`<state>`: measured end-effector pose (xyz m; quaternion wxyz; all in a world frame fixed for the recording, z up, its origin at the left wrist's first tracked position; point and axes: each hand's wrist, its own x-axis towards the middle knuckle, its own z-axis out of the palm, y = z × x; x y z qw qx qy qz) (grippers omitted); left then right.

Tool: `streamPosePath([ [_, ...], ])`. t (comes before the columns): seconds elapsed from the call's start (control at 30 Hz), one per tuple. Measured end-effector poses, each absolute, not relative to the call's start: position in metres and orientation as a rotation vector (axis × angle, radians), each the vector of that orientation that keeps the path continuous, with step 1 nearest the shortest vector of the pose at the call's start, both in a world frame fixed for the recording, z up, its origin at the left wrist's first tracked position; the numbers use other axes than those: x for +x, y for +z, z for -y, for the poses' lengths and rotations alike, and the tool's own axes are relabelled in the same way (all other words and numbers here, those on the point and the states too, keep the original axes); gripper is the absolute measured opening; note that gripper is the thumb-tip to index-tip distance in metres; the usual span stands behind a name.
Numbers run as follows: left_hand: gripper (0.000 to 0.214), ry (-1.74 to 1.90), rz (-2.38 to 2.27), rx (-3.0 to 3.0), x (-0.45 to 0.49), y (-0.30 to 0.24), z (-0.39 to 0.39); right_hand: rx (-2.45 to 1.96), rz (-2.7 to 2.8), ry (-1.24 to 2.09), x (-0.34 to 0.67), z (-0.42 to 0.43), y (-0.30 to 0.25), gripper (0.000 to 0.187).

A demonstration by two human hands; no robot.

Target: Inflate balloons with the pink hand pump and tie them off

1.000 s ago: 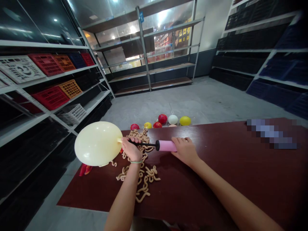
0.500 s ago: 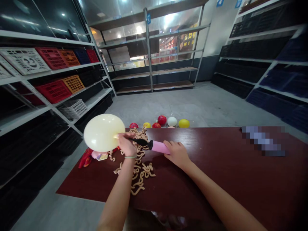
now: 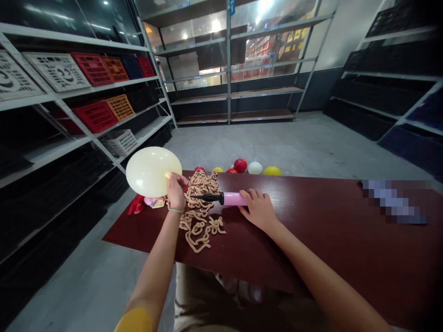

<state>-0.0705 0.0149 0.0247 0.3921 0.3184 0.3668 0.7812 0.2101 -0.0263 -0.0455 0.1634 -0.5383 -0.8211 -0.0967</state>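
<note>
A large pale cream balloon, blown up, is pinched near its neck by my left hand. My right hand is wrapped round the pink body of a balloon pump. The pump's black tapered nozzle points left and lies apart from the balloon, over a heap of tan string-like coils. More coils lie loose on the dark red table. Left of the heap, partly behind the balloon, are red uninflated balloons or wrappers and a small pale packet.
Past the table's far edge, several inflated balloons rest on the floor, among them a red one, a white one and a yellow one. Shelving with plastic crates stands at left. A blurred-out item lies on the table at right.
The pump nozzle has come away from the balloon's neck, leaving a gap between my left hand and the pump. The camera view has also shifted slightly.
</note>
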Motion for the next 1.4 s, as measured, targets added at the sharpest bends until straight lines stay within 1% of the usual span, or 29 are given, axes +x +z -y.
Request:
streamPosePath([
  [0.1,0.038,1.869,-0.979,0.908,-0.067,0.018,-0.013,-1.436,2.376,-0.292,0.210,0.025,-0.050,0.046],
  [0.3,0.041,1.491,-1.097,1.324,-0.041,0.002,-0.020,-1.317,2.387,-0.182,0.211,0.023,-0.056,0.047],
  [0.4,0.041,1.405,-1.155,1.434,-0.030,-0.008,-0.022,-1.268,2.367,-0.212,0.212,0.023,-0.055,0.047],
  [0.5,0.035,1.416,-1.215,1.550,-0.026,-0.019,-0.019,-1.213,2.350,-0.259,0.213,0.023,-0.055,0.043],
  [0.6,0.026,1.398,-1.356,1.794,-0.027,-0.029,-0.016,-1.187,2.337,-0.276,0.213,0.021,-0.054,0.039],
  [0.73,0.020,1.228,-1.504,1.938,-0.029,-0.034,-0.015,-1.126,2.340,-0.261,0.215,0.019,-0.053,0.037],
  [0.83,0.023,1.044,-1.621,2.031,-0.029,-0.034,-0.016,-1.089,2.342,-0.252,0.217,0.019,-0.052,0.033],
  [0.93,0.028,0.898,-1.703,2.118,-0.027,-0.033,-0.016,-1.057,2.350,-0.338,0.218,0.022,-0.049,0.028],
  [1.0,0.028,0.883,-1.714,2.116,-0.026,-0.033,-0.016,-1.030,2.364,-0.460,0.218,0.022,-0.043,0.028],
  [1.07,0.028,0.907,-1.708,2.082,-0.025,-0.033,-0.015,-1.029,2.396,-0.571,0.215,0.018,-0.031,0.033],
  [1.2,0.036,0.837,-1.733,2.090,-0.024,-0.032,-0.014,-1.032,2.559,-0.676,0.202,-0.002,0.013,0.053],
  [1.3,0.039,0.642,-1.769,2.209,-0.025,-0.027,-0.013,-0.794,2.663,-0.802,0.186,-0.020,0.049,0.070],
  [1.4,0.042,0.483,-1.802,2.287,-0.025,-0.023,-0.011,-0.563,2.802,-0.894,0.166,-0.034,0.070,0.079],
])
